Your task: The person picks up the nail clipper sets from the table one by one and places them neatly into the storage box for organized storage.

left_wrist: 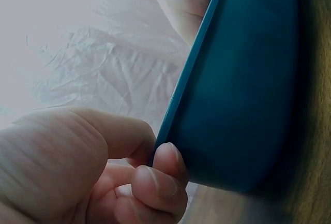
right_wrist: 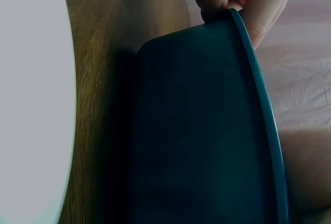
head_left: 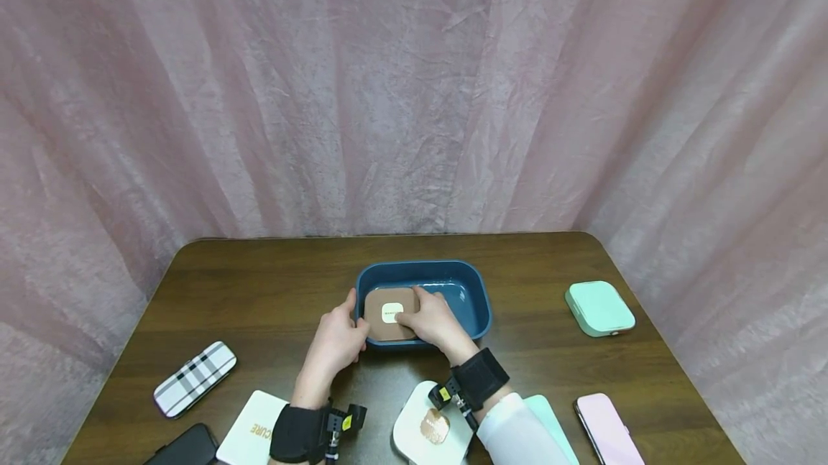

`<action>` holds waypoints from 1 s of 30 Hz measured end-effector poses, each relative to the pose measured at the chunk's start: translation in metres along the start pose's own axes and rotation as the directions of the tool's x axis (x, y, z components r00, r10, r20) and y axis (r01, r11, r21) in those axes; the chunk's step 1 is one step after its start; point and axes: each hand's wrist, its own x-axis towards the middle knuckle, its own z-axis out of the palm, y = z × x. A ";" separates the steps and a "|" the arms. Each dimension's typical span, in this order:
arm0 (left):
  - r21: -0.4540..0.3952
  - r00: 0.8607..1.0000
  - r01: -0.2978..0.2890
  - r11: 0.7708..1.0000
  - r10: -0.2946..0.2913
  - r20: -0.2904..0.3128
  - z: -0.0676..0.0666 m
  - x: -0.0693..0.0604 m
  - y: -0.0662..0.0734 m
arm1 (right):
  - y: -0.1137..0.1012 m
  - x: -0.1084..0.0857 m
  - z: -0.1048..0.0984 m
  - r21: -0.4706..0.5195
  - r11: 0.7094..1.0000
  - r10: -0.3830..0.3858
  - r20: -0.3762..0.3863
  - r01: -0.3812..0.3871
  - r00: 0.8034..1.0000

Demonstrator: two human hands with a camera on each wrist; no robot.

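In the head view a blue rounded tray (head_left: 468,292) stands on the wooden table. A flat brown square case (head_left: 375,303) with a pale label lies in its left part. My left hand (head_left: 338,335) is at the tray's near left corner; the left wrist view shows its thumb and curled fingers pinching the rim (left_wrist: 178,92). Reaching inside, my right hand (head_left: 435,318) grips the brown case, thumb on top and fingers at its far right edge. From the right wrist, the tray wall (right_wrist: 207,120) hides most of that hand.
Below the right wrist are a white rounded case (head_left: 414,429) and a mint object (head_left: 550,418). To the right lie a mint case (head_left: 601,308) and a pink phone (head_left: 608,429). Leftward are a plaid oblong object (head_left: 195,379), a black object (head_left: 187,447) and a white box (head_left: 249,429).
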 end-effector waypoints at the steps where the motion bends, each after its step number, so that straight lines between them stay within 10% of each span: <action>1: 0.001 1.000 0.000 1.000 0.000 0.001 0.000 0.000 0.000 | 0.000 0.000 0.000 -0.004 1.000 0.002 -0.001 -0.002 1.000; 30: 0.004 1.000 -0.012 1.000 0.012 0.002 -0.001 -0.001 0.000 | -0.002 -0.002 0.001 -0.044 0.999 -0.003 -0.011 0.002 1.000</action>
